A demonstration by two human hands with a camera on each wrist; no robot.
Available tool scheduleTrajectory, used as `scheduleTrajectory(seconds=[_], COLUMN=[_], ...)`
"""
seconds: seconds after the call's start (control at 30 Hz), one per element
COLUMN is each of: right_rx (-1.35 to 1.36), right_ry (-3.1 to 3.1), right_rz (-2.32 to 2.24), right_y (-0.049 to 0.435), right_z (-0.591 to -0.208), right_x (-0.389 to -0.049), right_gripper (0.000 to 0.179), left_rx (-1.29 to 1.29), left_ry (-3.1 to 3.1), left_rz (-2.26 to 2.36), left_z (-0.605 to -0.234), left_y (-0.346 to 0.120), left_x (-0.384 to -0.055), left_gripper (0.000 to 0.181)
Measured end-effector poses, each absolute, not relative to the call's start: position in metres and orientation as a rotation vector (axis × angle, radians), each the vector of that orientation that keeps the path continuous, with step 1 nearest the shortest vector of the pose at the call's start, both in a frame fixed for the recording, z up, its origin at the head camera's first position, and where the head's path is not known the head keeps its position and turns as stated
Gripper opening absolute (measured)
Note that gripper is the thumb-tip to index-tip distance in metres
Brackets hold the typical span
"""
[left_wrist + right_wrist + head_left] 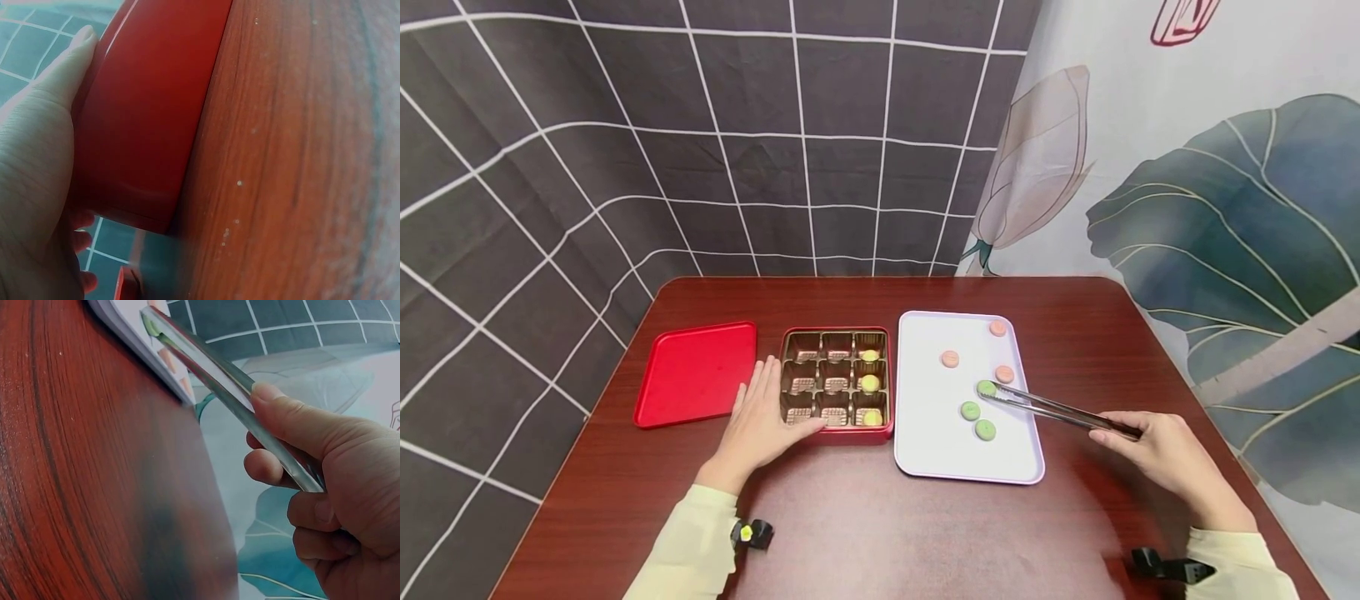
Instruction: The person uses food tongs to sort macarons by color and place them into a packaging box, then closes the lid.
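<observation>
My left hand point(756, 425) rests against the left side and front-left corner of a red box point(891, 392) with a gold divided insert. Its fingers are straight, and the thumb lies along the front rim. Yellow round candies point(870, 383) sit in the three right-hand compartments. With curled fingers, my right hand point(1165, 454) grips metal tongs point(1051, 407). The tips of the tongs are around a green round candy point(987, 388) on the white tray point(928, 450); whether they lift it, I cannot tell. Two more green candies point(971, 411) lie nearby.
Three pink round candies point(951, 359) are spread over the tray's upper part. A flat red lid point(700, 375) lies left of the box. Everything stands on a brown wooden table point(842, 517), with a dark grid-patterned cloth point(760, 167) hanging behind it.
</observation>
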State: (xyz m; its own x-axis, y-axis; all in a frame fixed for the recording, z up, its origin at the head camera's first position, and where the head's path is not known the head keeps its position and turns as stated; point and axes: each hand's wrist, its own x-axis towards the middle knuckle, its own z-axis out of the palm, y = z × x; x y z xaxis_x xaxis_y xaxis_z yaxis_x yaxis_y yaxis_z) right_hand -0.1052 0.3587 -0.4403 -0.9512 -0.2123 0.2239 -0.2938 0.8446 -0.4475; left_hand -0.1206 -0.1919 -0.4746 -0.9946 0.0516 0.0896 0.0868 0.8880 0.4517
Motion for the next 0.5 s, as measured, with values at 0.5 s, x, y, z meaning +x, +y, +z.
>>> scheduleTrajectory(seconds=[0.5], right_rx=[0.412], right_ry=[-2.836], right_rz=[0.746], right_y=[0.3573], right_z=[-0.4398], right_x=[-0.1075], right_gripper=[0.025], left_rx=[-0.116], left_ry=[-2.969], left_rz=[-0.712], left_z=[-0.4745], left_y=[-0.192], left_x=[-0.1205], left_gripper=[0.124])
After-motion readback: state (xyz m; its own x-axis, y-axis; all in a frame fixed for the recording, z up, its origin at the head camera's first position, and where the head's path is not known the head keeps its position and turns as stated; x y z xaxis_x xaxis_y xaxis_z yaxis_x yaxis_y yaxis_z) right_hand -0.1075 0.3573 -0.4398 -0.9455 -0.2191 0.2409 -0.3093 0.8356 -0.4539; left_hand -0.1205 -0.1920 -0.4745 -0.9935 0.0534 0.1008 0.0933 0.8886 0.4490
